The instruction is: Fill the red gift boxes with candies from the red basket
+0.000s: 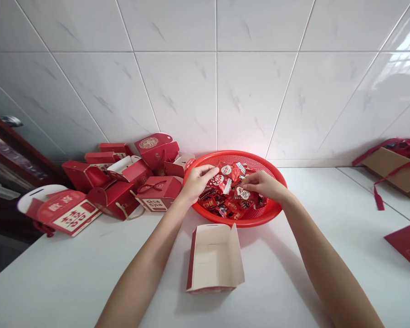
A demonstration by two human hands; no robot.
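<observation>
A red plastic basket (239,223) holds a heap of small red wrapped candies (235,207). Over its left side, my left hand (198,183) pinches the edge of a red candy packet (220,183) with white lettering. My right hand (264,186), at the right of the heap, has thumb and fingers closed on another red candy packet (242,193). In front of the basket, between my forearms, an open box (212,264) with a cream inside and red outer walls stands on the white table. No candy shows inside it.
Several red gift boxes (160,193), some with cord handles, are piled left of the basket against the tiled wall (177,91). At the far right sit a brown carton (392,168) with dark red ribbons and a red folded box (408,246).
</observation>
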